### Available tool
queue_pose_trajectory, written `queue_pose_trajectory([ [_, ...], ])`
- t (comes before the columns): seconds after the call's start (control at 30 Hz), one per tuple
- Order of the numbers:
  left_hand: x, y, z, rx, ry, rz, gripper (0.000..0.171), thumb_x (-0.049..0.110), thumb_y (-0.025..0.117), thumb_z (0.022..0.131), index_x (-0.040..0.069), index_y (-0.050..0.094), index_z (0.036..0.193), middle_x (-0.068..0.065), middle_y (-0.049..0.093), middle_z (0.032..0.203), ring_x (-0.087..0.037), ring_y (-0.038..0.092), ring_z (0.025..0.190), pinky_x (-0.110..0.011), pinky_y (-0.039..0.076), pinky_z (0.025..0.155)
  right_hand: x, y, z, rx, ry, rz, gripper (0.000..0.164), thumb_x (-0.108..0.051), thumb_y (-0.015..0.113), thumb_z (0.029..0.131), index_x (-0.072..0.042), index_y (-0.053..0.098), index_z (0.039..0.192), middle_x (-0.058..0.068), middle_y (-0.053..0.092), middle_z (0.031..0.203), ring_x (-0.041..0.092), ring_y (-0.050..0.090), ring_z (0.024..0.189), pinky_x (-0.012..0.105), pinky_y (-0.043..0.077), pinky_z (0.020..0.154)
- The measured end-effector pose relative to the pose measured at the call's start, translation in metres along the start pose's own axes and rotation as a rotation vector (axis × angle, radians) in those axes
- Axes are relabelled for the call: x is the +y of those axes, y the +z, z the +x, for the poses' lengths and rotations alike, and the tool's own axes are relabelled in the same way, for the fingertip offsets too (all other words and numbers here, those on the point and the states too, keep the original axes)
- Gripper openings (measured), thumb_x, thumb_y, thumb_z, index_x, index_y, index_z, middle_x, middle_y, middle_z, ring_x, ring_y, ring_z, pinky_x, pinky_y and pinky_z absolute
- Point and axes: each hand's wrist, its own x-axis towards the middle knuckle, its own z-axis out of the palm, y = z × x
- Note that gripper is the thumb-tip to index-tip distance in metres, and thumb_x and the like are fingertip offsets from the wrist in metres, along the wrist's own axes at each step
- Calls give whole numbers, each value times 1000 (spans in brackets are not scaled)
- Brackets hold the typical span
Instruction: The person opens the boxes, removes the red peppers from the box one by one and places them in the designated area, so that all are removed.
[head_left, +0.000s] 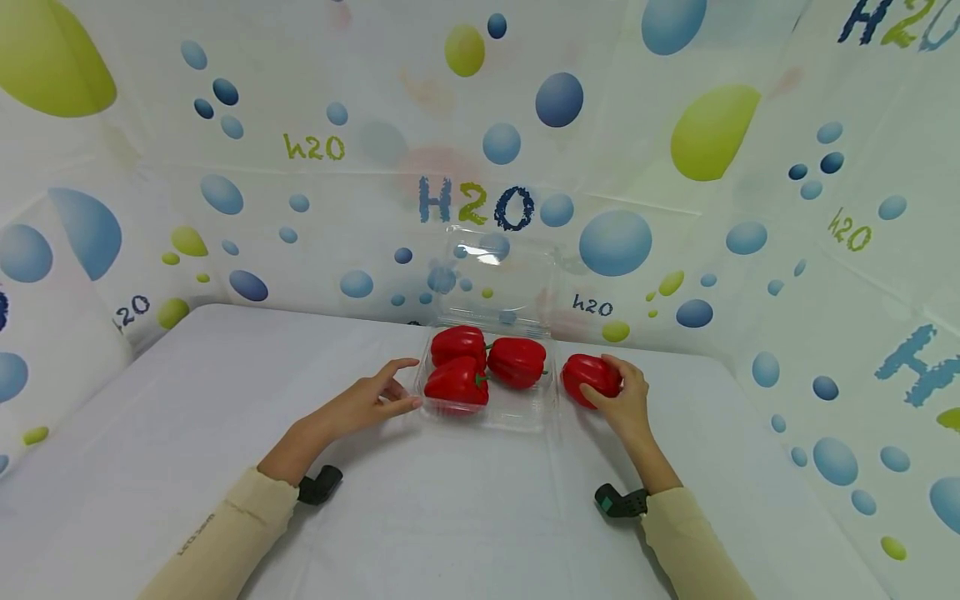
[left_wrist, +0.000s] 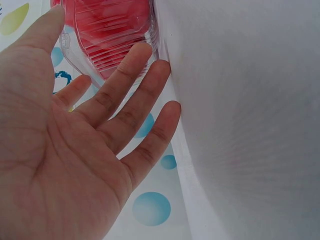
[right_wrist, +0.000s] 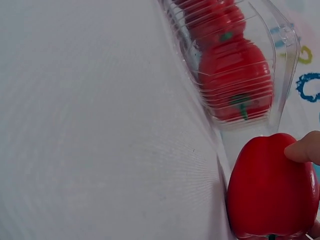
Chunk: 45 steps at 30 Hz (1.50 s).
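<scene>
A clear plastic clamshell box [head_left: 517, 414] lies on the table with its lid raised at the back. Inside it are three red bell peppers: one at the back left [head_left: 456, 343], one at the front left [head_left: 453, 382] and one at the back right [head_left: 517, 362]. Just right of the box, my right hand [head_left: 630, 407] grips another red bell pepper [head_left: 588, 379], with the thumb on its near side; its body fills the lower right wrist view [right_wrist: 270, 187]. My left hand [head_left: 367, 402] is beside the box's left wall, fingers extended and holding nothing.
The transparent lid [head_left: 498, 279] stands upright close to the patterned backdrop [head_left: 375, 242]. A white cloth [head_left: 480, 508] covers the table. Both wrists wear dark camera straps, the left one [head_left: 321, 485] and the right one [head_left: 621, 502].
</scene>
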Motion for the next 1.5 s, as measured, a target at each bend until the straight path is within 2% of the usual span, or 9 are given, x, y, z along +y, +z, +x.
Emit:
queue_pose_trajectory([
  [0.17,-1,0,-1,3,-14,-2,70,39,64,94,16,28,149,-6,64,109,-25,61,103,-42,55,85,0,0,1,-12,11,0,66,-9,70,87,-5,37,144,21,31,147,37,21,137,57,39,105],
  [0.5,-1,0,-2,1,4,1,69,36,64,94,16,27,149,-6,65,108,-24,61,102,-43,54,86,-1,-2,0,-23,30,-5,69,-9,70,87,-4,34,145,22,28,148,38,23,136,57,39,104],
  [1.0,-1,0,-2,3,8,11,69,38,63,94,15,28,149,-6,65,109,-24,61,102,-44,54,87,-5,-4,0,-38,38,2,65,-13,68,89,-3,36,144,23,29,148,42,24,135,58,35,106],
  [1.5,1,0,-3,4,-2,15,69,35,64,94,15,27,149,-7,64,109,-24,61,101,-43,55,85,-11,-6,0,-35,65,3,67,-16,70,89,-8,36,146,20,29,150,37,23,138,58,35,107],
])
